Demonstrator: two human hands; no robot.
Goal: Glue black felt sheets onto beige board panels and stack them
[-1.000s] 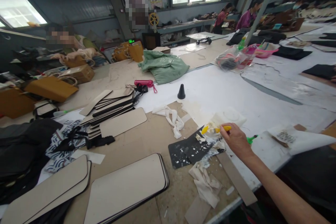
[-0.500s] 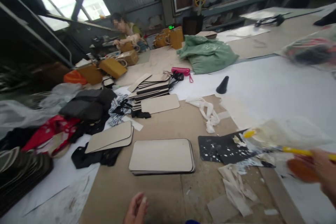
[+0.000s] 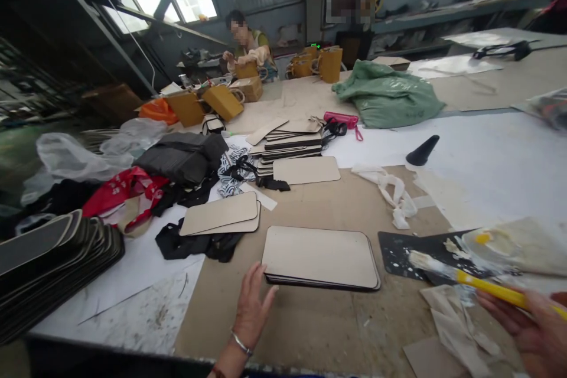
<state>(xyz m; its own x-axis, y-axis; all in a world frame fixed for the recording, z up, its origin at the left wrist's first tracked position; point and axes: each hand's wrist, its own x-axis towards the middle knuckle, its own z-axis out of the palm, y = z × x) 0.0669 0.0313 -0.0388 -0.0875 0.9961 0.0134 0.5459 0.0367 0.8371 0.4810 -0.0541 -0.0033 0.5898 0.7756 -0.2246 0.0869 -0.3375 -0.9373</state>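
My left hand (image 3: 253, 302), with a silver bracelet at the wrist, reaches the lower left corner of a stack of beige rounded panels (image 3: 319, 255). Its fingers are apart, and the fingertips meet or nearly meet the stack's edge. At the right, my right hand (image 3: 527, 325) grips the yellow handle of a glue brush (image 3: 491, 288). The brush's pale bristles point left, over a dark board (image 3: 401, 251) spotted with white glue. Behind it lies a clear plastic bag or tub (image 3: 509, 245) with a yellow spot. A crumpled pale cloth (image 3: 458, 322) lies below the brush.
More beige panels (image 3: 305, 170) are piled farther back, and two (image 3: 221, 215) lie on black fabric. Dark panels (image 3: 57, 266) stand stacked at left. A black cone (image 3: 423, 150), a green sack (image 3: 390, 94) and a pink case (image 3: 341, 120) are on the table. A co-worker (image 3: 250, 47) sits beyond.
My left hand has moved up and forward to the panel stack. The glue brush in my right hand has come lower and closer. The whole view has shifted left.
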